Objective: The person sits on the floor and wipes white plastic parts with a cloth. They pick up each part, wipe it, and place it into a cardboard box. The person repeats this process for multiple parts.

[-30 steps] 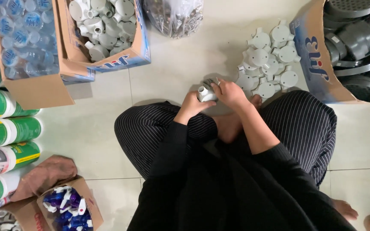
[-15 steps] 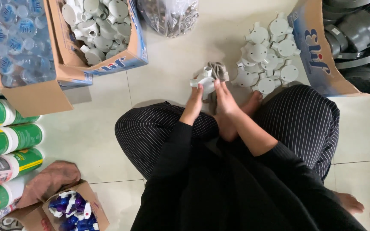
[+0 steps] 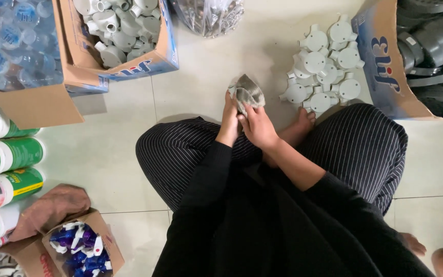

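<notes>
Together, both hands' fingers [image 3: 243, 119] clamp a grey cloth [image 3: 247, 93] above bare floor tiles [image 3: 201, 87].

The cloth [image 3: 247, 92] is mottled grey. The trousers [image 3: 365, 143] are black with thin white pinstripes; the sleeves [image 3: 206, 184] plain black. Fittings [image 3: 324, 66] are pale grey-white, cans [image 3: 6, 154] green and white, caps [image 3: 80, 251] blue and white, the floor [image 3: 114, 154] cream.

A loose black top [image 3: 262, 225] with long sleeves [image 3: 206, 179], the right one pushed up the forearm; dark trousers [image 3: 365, 149] with thin pale pinstripes. The feet [image 3: 303, 123] are bare; the hands [image 3: 247, 123] wear no gloves.
</notes>
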